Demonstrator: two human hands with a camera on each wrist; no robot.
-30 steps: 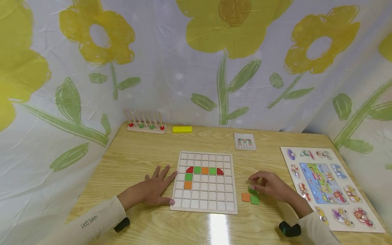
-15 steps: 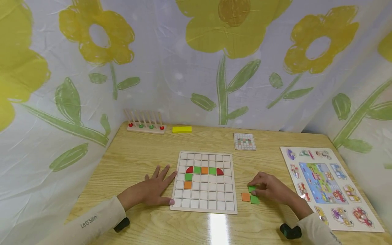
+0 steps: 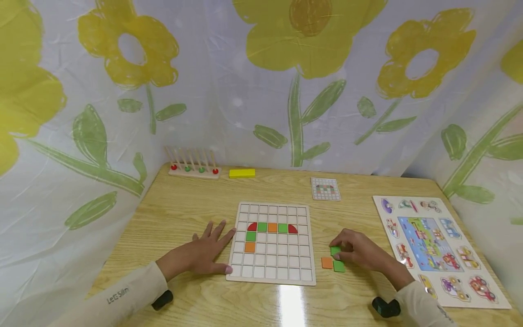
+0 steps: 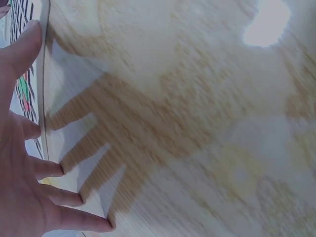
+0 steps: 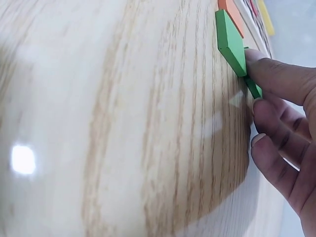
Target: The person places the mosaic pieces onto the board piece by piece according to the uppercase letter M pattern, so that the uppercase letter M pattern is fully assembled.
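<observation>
In the head view a white grid board [image 3: 271, 263] lies mid-table with red rounded tiles and green and orange square tiles in its cells. My left hand [image 3: 202, 254] rests flat with fingers spread, thumb on the board's lower left corner and fingertips by its left edge. To the right of the board my right hand [image 3: 359, 250] pinches a green square tile [image 3: 335, 250] between thumb and fingers, low at the table. Just below it lie another green tile [image 3: 338, 266] and an orange tile [image 3: 327, 262]. In the right wrist view the thumb and fingers partly hide the pinched tile [image 5: 254, 89].
A small pattern card [image 3: 325, 189] lies behind the board. At the right is a picture puzzle board [image 3: 433, 245]. Along the back edge stand a pegged bead rack [image 3: 194, 170] and a yellow block [image 3: 242, 173]. A flowered curtain [image 3: 229, 100] surrounds the table.
My right thumb has shifted slightly down and right, so more of the green tile shows between thumb and fingers. The left hand and the tiles on the board stay put.
</observation>
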